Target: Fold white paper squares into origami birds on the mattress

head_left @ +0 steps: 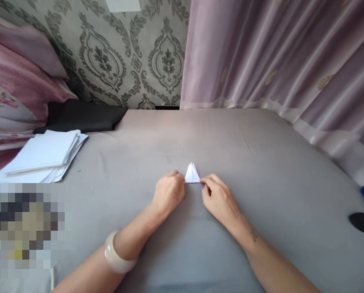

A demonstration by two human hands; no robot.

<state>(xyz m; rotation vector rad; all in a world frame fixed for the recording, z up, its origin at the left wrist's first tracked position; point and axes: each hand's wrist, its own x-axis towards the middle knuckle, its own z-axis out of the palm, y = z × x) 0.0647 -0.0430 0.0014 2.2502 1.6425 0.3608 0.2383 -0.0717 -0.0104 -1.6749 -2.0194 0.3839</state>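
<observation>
A small folded piece of white paper (192,174) lies at the middle of the grey sheet, its narrow tips pointing away from me and its straight edge towards me. At its left corner is my left hand (169,191), closed, with the fingertips mostly hidden behind the knuckles. My right hand (217,193) pinches the right corner between thumb and forefinger. The paper's upper part is split into several thin pleats. A pale bangle (117,256) circles my left wrist.
A stack of white paper (44,150) lies at the left, in front of a folded black cloth or bag (84,116). Pink curtains (246,53) hang along the back and right. A dark oval object (362,222) sits near the right edge. A pixelated patch covers the lower left.
</observation>
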